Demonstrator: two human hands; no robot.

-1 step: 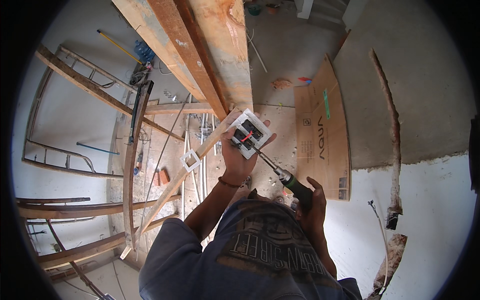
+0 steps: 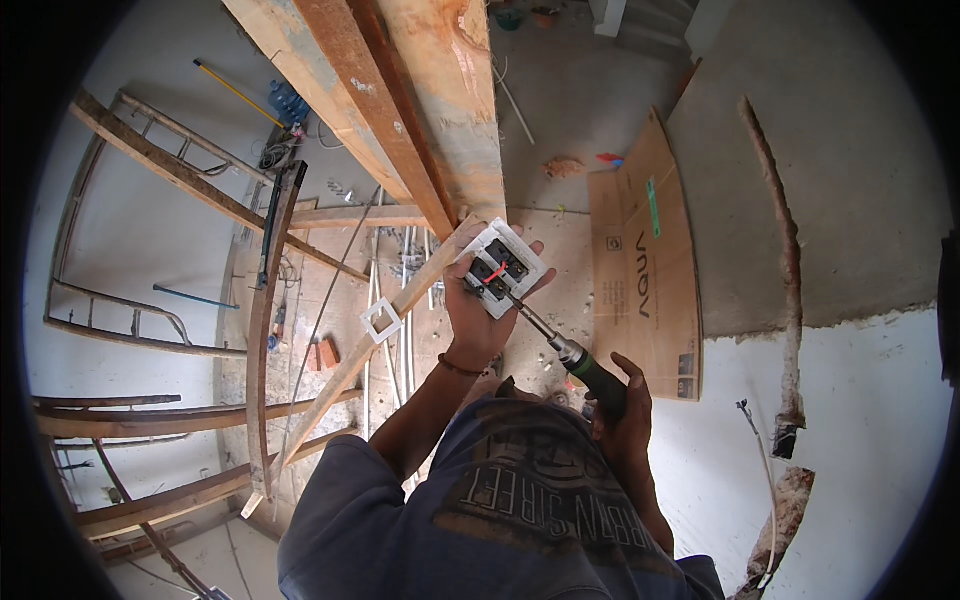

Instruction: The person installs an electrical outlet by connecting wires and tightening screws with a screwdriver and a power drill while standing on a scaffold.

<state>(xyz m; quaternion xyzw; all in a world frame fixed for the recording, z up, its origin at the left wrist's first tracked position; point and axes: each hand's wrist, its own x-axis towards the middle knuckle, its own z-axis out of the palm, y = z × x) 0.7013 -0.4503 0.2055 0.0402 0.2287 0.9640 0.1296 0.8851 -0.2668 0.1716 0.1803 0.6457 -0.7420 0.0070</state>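
Observation:
On my left hand (image 2: 478, 325) rests a white square wall plate (image 2: 537, 262) with its back turned up, my fingers and thumb around its edges. Two black modules (image 2: 507, 260) sit in it, and a short red wire (image 2: 495, 273) bridges them. My right hand (image 2: 628, 420) is closed around the dark handle of a screwdriver (image 2: 572, 353) with a green ring and a long metal shaft. Its tip meets the lower right module near the plate's edge. The exact screw under the tip is too small to make out.
A white square frame (image 2: 381, 320) lies on a slanting wooden beam (image 2: 345, 375) to my left. Thick timbers (image 2: 385, 110) rise ahead, with more beams and a metal scaffold frame (image 2: 100, 330) at left. A flattened cardboard box (image 2: 645, 270) lies at right, beside a chased wall (image 2: 790, 290).
The wall plate in my left hand has shifted very slightly to the right. The screwdriver stays against it in my right hand.

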